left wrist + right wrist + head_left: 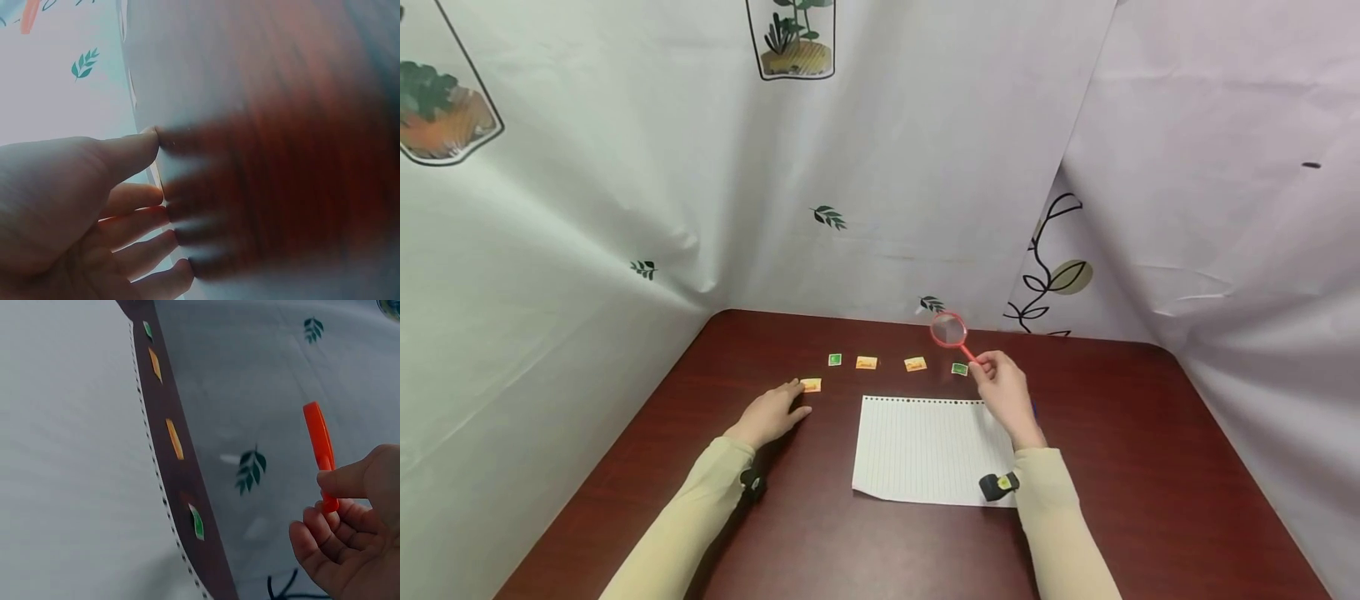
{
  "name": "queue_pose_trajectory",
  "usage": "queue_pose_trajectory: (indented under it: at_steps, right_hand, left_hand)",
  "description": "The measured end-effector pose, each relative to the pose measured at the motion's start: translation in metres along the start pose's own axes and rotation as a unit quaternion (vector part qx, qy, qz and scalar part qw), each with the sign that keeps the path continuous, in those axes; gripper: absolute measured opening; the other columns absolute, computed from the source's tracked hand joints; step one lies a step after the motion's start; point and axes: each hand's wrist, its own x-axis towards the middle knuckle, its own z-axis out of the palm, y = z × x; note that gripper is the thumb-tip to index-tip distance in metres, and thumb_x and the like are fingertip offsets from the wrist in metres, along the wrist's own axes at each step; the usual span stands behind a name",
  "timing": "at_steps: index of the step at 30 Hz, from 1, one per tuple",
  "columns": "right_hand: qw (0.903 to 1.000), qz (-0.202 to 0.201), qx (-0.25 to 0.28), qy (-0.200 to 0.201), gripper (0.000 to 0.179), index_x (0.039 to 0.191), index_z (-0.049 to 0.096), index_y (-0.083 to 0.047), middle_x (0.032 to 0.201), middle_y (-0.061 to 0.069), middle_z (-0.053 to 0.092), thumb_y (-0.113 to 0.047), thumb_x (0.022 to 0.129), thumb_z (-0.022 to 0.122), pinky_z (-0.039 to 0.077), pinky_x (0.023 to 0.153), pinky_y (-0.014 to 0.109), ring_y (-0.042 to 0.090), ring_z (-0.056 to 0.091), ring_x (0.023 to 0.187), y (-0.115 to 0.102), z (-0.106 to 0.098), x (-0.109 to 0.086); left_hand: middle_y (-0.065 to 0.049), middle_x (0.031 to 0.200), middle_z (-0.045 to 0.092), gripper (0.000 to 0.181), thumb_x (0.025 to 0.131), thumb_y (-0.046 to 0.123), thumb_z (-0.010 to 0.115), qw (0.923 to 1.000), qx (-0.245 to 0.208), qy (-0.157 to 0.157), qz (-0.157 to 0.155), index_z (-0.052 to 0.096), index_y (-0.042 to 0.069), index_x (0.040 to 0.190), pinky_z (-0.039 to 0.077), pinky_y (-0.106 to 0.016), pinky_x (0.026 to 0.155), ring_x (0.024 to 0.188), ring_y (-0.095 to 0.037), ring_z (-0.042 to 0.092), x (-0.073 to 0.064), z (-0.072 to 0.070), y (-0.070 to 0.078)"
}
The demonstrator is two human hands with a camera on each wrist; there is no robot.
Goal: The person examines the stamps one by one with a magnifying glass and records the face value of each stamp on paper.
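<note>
My right hand [1004,395] pinches the handle of a red magnifying glass [976,360] between thumb and fingers, its round lens tilted up above the table's far edge. In the right wrist view the magnifying glass [320,434] shows nearly edge-on, with the thumb pressed on its handle. My left hand [769,414] rests on the table with fingers stretched forward, fingertips at the left end of an orange stamp [811,385]. Seen from the left wrist, the left hand's [81,194] fingers are spread, tips down at the tabletop.
A green stamp [835,360], two orange stamps [867,363] [915,364] and another green stamp [959,369] lie in a row at the back. Lined loose-leaf paper [925,450] lies between the hands. A blue thing [1034,409] peeks out behind the right hand. White printed cloth [895,167] hangs behind the table.
</note>
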Motion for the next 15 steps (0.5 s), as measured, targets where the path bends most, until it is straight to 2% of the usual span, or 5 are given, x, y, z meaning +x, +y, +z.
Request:
queue_pose_trajectory:
  at_steps: [7, 15]
  right_hand:
    - [0.9986, 0.017, -0.035, 0.036, 0.019, 0.108, 0.064, 0.004, 0.095, 0.015, 0.063, -0.013, 0.099, 0.064, 0.044, 0.065, 0.022, 0.021, 0.057, 0.08, 0.026, -0.04, -0.003]
    - [0.9928, 0.044, -0.081, 0.077, 0.022, 0.109, 0.062, 0.006, 0.092, 0.016, 0.063, -0.014, 0.1, 0.063, 0.04, 0.061, 0.018, 0.019, 0.056, 0.079, 0.059, -0.086, -0.015]
  left_hand:
    - [-0.032, 0.146, 0.045, 0.055, 0.1, 0.023, 0.065, 1.0, 0.003, -0.004, -0.004, 0.051, -0.01, 0.141, 0.04, -0.058, 0.107, 0.135, -0.046, 0.046, 0.0, 0.001, -0.001]
    - [-0.032, 0.146, 0.046, 0.056, 0.1, 0.024, 0.064, 0.9999, 0.009, -0.005, -0.002, 0.05, -0.01, 0.142, 0.039, -0.058, 0.107, 0.135, -0.046, 0.046, 0.001, -0.001, -0.001]
